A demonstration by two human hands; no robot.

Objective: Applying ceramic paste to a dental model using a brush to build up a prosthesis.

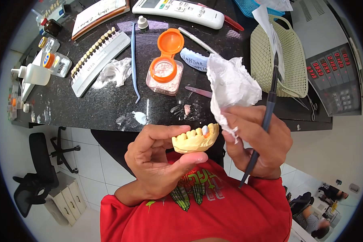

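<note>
While fingers (165,131) of the left hand (155,155) gripped a yellow dental cast (193,142), the right hand (259,139) clasped crumpled tissue (236,82) and a slim dark tool (269,111), open powder jar (165,85) beyond.

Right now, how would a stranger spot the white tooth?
Find the black worktop; by its near edge, the left hand grips a yellow dental cast. Toward the cast's right end stands the white tooth, orange at its base. Its neighbouring teeth are yellow.

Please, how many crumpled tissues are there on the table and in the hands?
2: one tissue in the right hand, another tissue on the table, just left of the blue tool.
</note>
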